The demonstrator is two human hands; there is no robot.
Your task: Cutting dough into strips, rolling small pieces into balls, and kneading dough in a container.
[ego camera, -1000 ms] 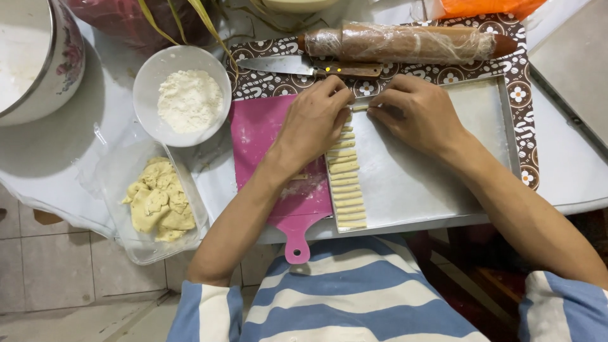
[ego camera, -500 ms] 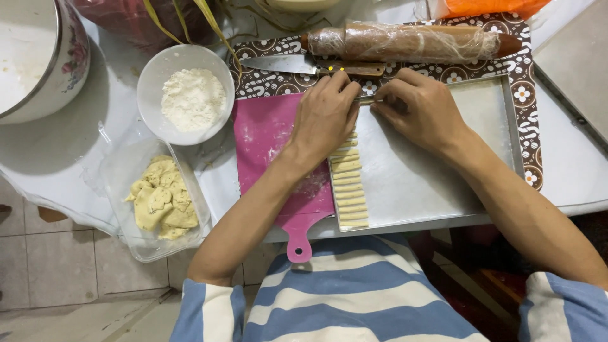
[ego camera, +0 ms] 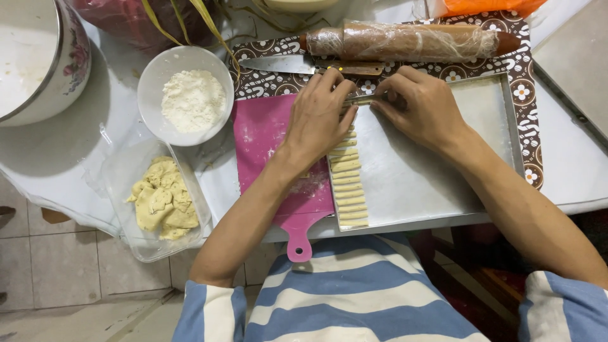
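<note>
A metal baking tray (ego camera: 437,171) lies in front of me with a column of pale dough strips (ego camera: 348,183) along its left edge. My left hand (ego camera: 320,114) and my right hand (ego camera: 421,107) meet at the far end of that column, fingertips pinching a thin dough strip (ego camera: 362,99) between them. A pink cutting board (ego camera: 269,145) sits under my left wrist, just left of the tray.
A knife (ego camera: 291,64) and a plastic-wrapped rolling pin (ego camera: 411,41) lie beyond the tray on a patterned mat. A white bowl of flour (ego camera: 187,95) and a clear container of yellow dough (ego camera: 161,199) are at the left, with a large white pot (ego camera: 35,57) in the far left corner.
Both hands have stayed at the far end of the strip column, with only slight finger shifts on the strip.
</note>
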